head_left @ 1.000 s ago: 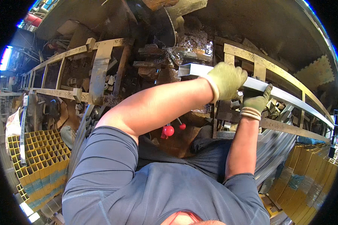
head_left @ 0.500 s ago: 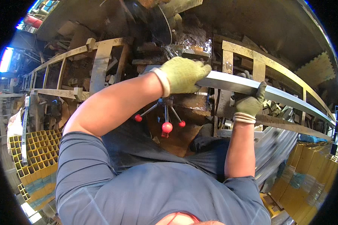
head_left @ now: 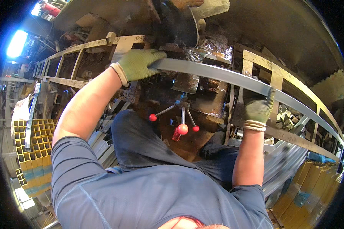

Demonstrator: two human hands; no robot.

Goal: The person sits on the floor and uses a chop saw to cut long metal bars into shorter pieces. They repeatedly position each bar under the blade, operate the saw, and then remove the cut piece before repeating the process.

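A long grey metal bar [head_left: 210,72] runs across the front of a dirty, wet machine bed, from the middle off to the far right. My left hand [head_left: 139,65], in a yellow-green knit glove, is closed around the bar's left end. Farther right along it, my right hand [head_left: 258,108], in a matching glove with darkened fingers, grips the bar from its near side. Part of those fingers is hidden behind the bar. Below the bar, a spoked handle [head_left: 182,107] with red ball knobs sticks out toward me, touched by neither hand. A dark round-edged blade [head_left: 179,24] stands beyond the bar.
Slatted metal support frames extend left [head_left: 78,61] and right [head_left: 294,82] of the bed. A bundle of yellow square tubes [head_left: 36,145] stands at left, with a yellow stack [head_left: 313,187] at right. Silvery bars [head_left: 283,160] lie beside my right arm.
My left hand has moved left with the bar's end, and the bar now spans the machine bed. My right hand has stayed on the bar. The whole view has shifted slightly.
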